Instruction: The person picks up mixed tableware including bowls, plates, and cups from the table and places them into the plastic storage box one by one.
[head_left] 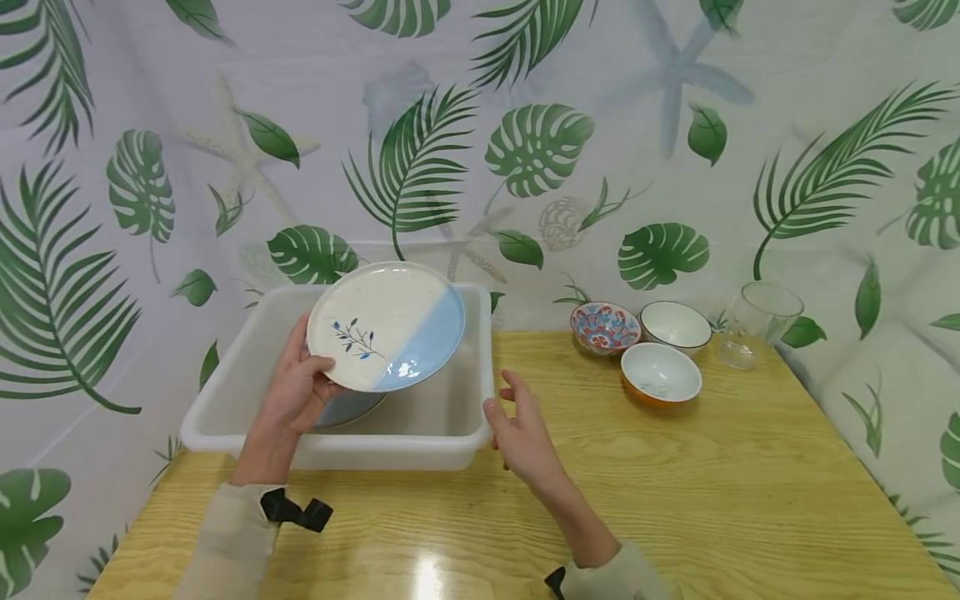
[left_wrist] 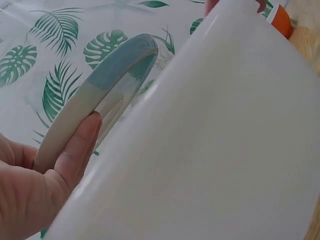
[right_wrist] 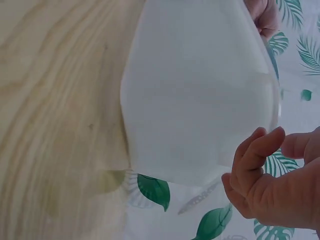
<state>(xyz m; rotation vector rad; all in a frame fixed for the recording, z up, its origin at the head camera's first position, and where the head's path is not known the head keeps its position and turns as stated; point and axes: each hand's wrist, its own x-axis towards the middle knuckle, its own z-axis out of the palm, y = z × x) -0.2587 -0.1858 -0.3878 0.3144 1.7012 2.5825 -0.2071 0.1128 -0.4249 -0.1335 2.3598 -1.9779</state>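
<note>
The white plastic tub (head_left: 480, 379) sits on the wooden table (head_left: 675, 483) with a grey-blue dish (head_left: 347, 410) lying inside it at its left end. Above the tub I hold a cream-and-blue plate (head_left: 386, 327) tilted, my left hand (head_left: 294, 390) gripping its near-left rim, thumb on top. My right hand (head_left: 520, 429) hovers just outside the tub's right wall, fingers loose and holding nothing. Right of the tub stand three bowls (head_left: 660, 373) and a glass (head_left: 757, 323).
</note>
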